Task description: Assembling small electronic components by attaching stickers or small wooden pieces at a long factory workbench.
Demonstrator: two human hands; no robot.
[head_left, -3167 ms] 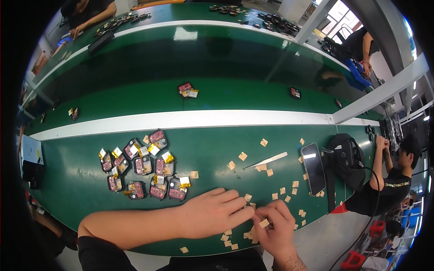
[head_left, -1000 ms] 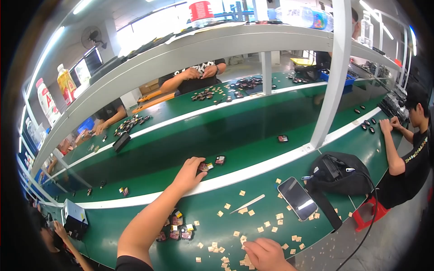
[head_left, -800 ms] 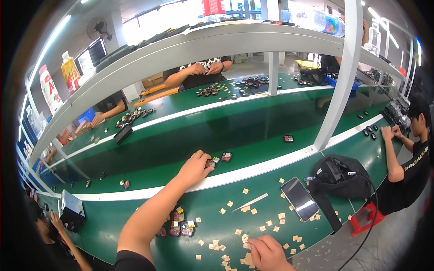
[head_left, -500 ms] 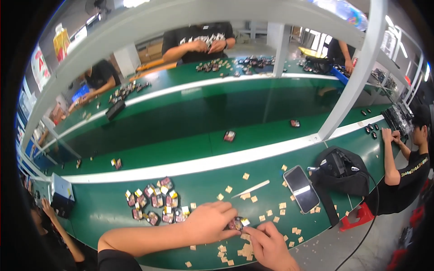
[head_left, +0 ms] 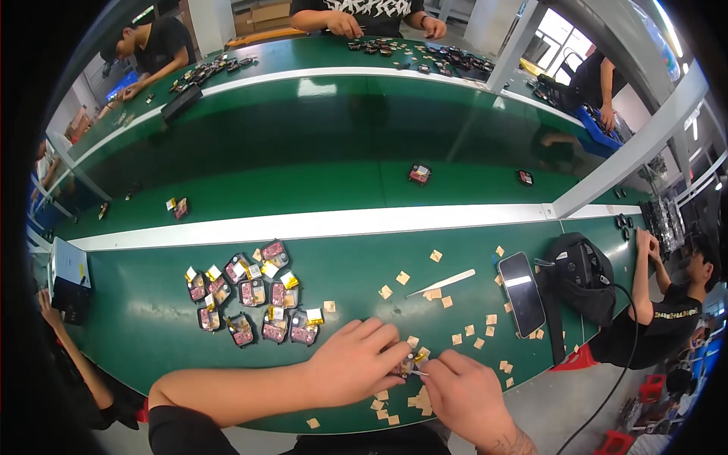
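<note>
My left hand (head_left: 358, 364) is closed around a small black-cased device with a red circuit board (head_left: 404, 366), holding it just above or on the green table; the fingers hide part of it. A yellow-and-silver tab (head_left: 422, 355) shows at its far right side. My right hand (head_left: 464, 394) is pinched against the near right side of the device, with a thin pale tip (head_left: 418, 372) showing at the fingers; what it belongs to is hidden. Several similar open devices (head_left: 252, 293) with yellow-and-silver battery packs lie grouped to the left of my hands.
Small tan squares (head_left: 447, 302) lie scattered around my hands. Pale tweezers (head_left: 447, 283), a phone (head_left: 522, 294) and a black bag (head_left: 576, 269) lie to the right. A white rail (head_left: 318, 225) crosses beyond. A box (head_left: 70, 277) stands far left. Other people work around.
The view has shifted, so the table things sit higher in it. My right fingers have come closer around the device's right side. Across the table, a person's hands have moved apart.
</note>
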